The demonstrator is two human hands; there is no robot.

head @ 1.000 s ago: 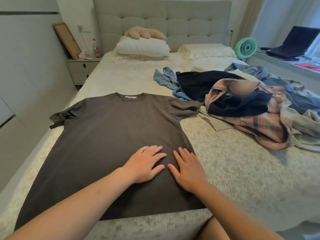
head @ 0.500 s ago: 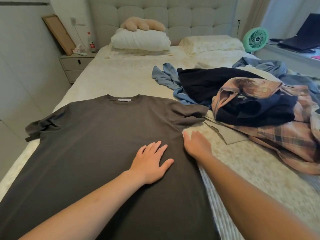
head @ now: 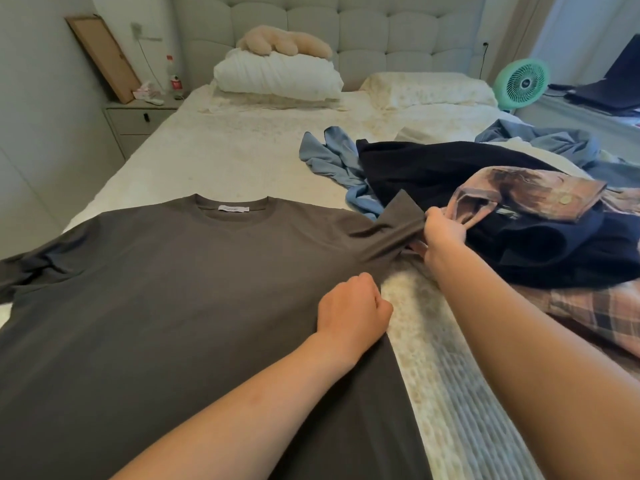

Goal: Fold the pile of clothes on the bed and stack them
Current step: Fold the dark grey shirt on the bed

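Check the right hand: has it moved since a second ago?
Yes. The right hand left the grey T-shirt body and now grips its sleeve beside the clothes pile.

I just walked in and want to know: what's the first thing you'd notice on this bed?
A big grey T-shirt lies spread flat across the near part of the bed. The right hand pinches its sleeve and the left hand grips its side edge. Just right of it sits a messy pile of clothes, and a green fan stands at the far right.
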